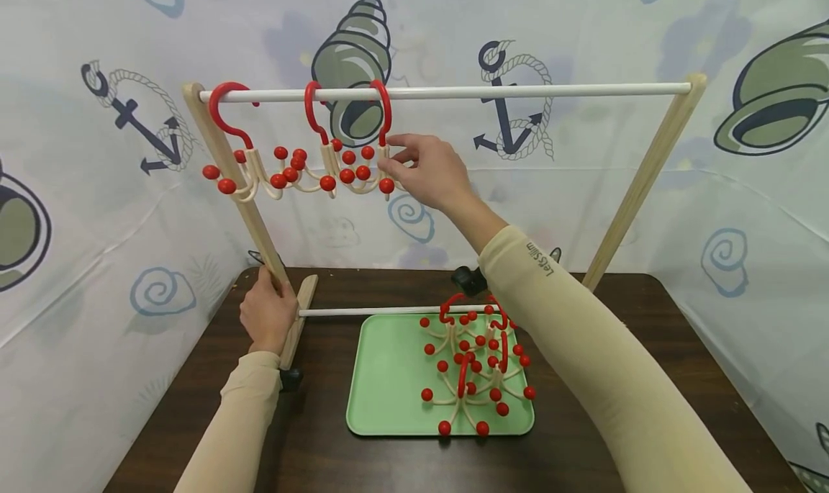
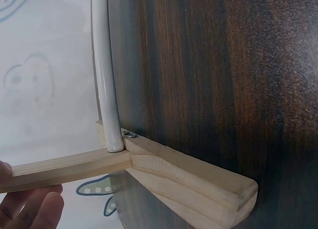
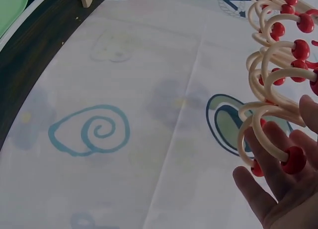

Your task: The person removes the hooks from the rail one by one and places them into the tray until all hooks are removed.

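My right hand (image 1: 427, 169) is at the rightmost of 3 multi-arm hangers on the white top rail (image 1: 518, 91), its thumb and fingers pinching the hanger's cream stem (image 1: 383, 152). Each hanger has a red hook on top and curved cream arms tipped with red balls. The other two, a middle hanger (image 1: 329, 158) and a left hanger (image 1: 254, 165), hang beside it. In the right wrist view, the hanger's arms (image 3: 268, 134) curve in front of my fingers. Low on the left wooden post (image 1: 249, 219), my left hand (image 1: 268, 311) grips the wood; the left wrist view shows its fingertips (image 2: 47, 209) below the post.
On the dark wooden table (image 1: 324, 464), a green tray (image 1: 382, 378) holds several more hangers at its right side. A lower white rail (image 1: 363, 311) runs behind the tray. The right post (image 1: 648, 183) slants up to the top rail. A patterned cloth (image 1: 583, 212) hangs behind.
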Motion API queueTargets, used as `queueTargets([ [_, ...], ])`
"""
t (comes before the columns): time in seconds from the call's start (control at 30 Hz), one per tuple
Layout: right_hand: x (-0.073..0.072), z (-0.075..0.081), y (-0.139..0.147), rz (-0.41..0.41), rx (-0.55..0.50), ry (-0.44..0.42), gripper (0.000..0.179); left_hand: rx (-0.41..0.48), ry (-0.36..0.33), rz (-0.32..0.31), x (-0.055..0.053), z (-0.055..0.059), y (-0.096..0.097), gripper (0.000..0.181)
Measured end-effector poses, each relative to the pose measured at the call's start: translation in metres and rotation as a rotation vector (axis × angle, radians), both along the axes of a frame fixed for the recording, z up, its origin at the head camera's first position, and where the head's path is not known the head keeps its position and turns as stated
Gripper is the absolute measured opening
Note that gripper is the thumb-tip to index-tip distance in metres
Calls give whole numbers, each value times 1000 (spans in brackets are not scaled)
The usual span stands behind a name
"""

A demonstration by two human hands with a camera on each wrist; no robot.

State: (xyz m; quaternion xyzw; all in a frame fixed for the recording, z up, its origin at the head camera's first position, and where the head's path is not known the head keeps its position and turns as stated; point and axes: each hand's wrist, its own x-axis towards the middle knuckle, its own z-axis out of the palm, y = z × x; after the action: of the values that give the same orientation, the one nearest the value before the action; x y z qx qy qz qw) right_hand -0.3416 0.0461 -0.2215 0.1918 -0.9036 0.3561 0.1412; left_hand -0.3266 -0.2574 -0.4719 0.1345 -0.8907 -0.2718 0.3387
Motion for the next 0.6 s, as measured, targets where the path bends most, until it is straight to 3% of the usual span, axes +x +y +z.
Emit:
queueTargets([
  [0.6,-1,4,-1,-86,-15,12,33,5,-2,0,0,-1,0,24],
])
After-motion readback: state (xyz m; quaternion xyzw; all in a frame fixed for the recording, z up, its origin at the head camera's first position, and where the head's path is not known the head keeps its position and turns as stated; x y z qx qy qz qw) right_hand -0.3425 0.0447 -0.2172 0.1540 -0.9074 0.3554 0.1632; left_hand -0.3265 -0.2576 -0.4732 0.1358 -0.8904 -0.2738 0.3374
